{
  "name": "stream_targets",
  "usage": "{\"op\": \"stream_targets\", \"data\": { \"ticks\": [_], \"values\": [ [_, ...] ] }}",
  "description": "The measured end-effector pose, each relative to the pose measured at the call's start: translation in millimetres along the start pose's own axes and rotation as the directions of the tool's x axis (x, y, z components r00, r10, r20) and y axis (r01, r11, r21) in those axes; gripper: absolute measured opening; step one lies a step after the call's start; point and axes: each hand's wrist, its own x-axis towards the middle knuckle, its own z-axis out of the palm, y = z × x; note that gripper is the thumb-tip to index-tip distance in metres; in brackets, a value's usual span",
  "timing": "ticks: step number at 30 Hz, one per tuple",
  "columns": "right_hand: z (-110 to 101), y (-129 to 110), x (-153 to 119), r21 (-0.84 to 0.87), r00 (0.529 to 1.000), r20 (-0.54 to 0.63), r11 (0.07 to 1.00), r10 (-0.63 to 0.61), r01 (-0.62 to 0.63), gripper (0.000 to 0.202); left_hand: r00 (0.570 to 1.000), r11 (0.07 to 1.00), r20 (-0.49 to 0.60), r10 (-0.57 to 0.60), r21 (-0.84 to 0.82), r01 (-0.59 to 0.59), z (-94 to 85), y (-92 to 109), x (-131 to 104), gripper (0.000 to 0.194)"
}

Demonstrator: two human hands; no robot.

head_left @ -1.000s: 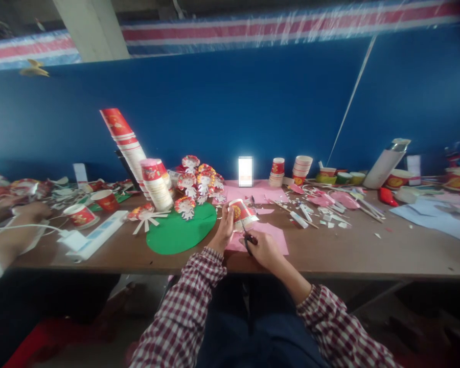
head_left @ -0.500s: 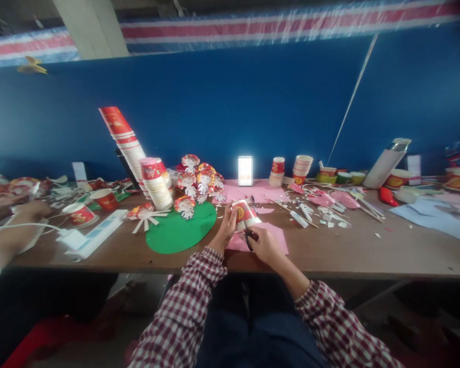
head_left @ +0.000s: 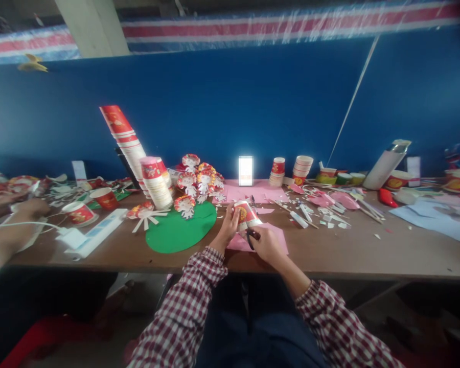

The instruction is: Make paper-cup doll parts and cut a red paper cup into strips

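My left hand is closed around a red and white paper cup, held tilted above the table. In my right hand is a pair of dark-handled scissors, with the blades up at the cup's rim. How far the blades have cut into the cup is too small to tell. Beneath both hands lies a piece of pink paper. To the left is a green paper oval, with several cut-paper figures with red and yellow frills on and behind it.
Tall stacks of paper cups stand at the left, beside a white power strip with a cable. Paper scraps, sticks and a glue tube lie to the right. Another person's hand works at the far left. A blue partition rises behind.
The cup has turned slightly in my left hand, and the scissors have shifted a little at its rim. Everything else on the table stays put.
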Motion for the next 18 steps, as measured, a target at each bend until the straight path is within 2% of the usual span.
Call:
{"op": "stream_targets", "data": {
  "ticks": [4, 8, 12, 18],
  "values": [
    [-3.0, -2.7, 0.1, -0.054, 1.000, -0.009, 0.999, 0.001, -0.001, 0.018, 0.987, 0.979, 0.124, 0.101, 0.165, -0.121, -5.9, -9.9, 5.0, 0.044],
    [-8.1, -8.7, -1.0, -0.119, 0.999, -0.032, 0.993, -0.015, 0.011, 0.023, 0.976, 0.947, 0.151, 0.154, 0.260, -0.189, -8.4, -14.5, 8.8, 0.043],
    [-7.7, -7.3, -1.1, -0.101, 0.999, -0.029, 0.995, -0.020, 0.017, 0.027, 0.977, 0.953, 0.136, 0.167, 0.234, -0.195, -8.6, -15.4, 9.9, 0.040],
    [-6.6, -2.8, -0.5, 0.012, 0.999, 0.031, 1.000, 0.020, -0.020, 0.026, 0.970, 0.960, 0.139, 0.201, 0.169, -0.223, -8.0, -14.3, 7.9, 0.040]
  ]
}}
